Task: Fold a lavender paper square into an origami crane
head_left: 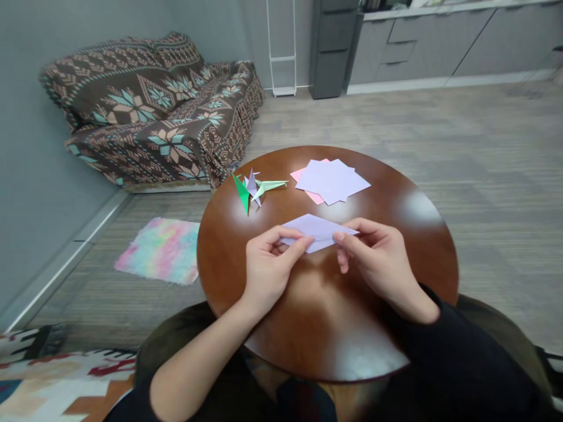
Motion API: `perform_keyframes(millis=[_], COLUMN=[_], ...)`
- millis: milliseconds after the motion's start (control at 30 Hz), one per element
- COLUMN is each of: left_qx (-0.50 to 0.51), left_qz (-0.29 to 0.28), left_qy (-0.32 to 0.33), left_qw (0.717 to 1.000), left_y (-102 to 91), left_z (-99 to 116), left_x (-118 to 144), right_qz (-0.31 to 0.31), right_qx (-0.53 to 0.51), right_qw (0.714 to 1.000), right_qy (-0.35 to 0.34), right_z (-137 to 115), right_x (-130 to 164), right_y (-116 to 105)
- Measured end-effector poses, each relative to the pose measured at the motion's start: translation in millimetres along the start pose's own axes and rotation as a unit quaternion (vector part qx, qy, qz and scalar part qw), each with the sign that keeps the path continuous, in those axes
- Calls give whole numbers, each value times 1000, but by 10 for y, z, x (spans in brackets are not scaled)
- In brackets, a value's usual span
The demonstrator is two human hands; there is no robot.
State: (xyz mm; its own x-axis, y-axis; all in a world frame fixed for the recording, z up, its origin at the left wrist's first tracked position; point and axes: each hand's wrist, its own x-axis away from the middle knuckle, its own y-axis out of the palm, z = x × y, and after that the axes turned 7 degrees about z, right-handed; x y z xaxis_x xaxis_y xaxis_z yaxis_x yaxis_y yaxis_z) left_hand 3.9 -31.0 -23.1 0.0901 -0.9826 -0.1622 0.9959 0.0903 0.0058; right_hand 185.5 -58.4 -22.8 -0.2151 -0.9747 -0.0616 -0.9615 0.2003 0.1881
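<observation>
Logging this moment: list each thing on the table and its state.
lavender sheet: folded, pinched at both ends
left hand: gripping sheet
right hand: gripping sheet
paper stack: flat, unfolded, fanned
origami cranes: folded, lying apart from hands
round table: glossy

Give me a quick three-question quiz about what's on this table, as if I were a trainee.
1. True or false: both hands grip the folded lilac sheet.
2. What lies at the far left of the round wooden table? A) scissors B) folded paper cranes C) a cup
3. What colour peeks out from under the stack of lilac sheets?

Key
1. True: the left hand and the right hand pinch it from either side, above the tabletop.
2. B: the folded paper cranes, green, lilac and pale green.
3. Pink: the pink sheet shows at the stack's left edge.
</observation>
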Motion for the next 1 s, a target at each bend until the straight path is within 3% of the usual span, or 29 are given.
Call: perform_keyframes(millis=[300, 667, 1000], left_qx=[6, 5, -26], left_qz=[9, 63, 49], left_qy=[-9, 51, 101], left_qw=[1000, 997, 993], left_y=[5, -17, -13], left_z=[16, 17, 9], left_x=[3, -14, -15], right_qz=[6, 14, -7], right_qx=[25, 31, 48], right_qw=[1000, 999, 998], right_qy=[-1, -10, -28], right_z=[-23, -39, -38], right_x=[15, 15, 28], right_y=[16, 9, -1])
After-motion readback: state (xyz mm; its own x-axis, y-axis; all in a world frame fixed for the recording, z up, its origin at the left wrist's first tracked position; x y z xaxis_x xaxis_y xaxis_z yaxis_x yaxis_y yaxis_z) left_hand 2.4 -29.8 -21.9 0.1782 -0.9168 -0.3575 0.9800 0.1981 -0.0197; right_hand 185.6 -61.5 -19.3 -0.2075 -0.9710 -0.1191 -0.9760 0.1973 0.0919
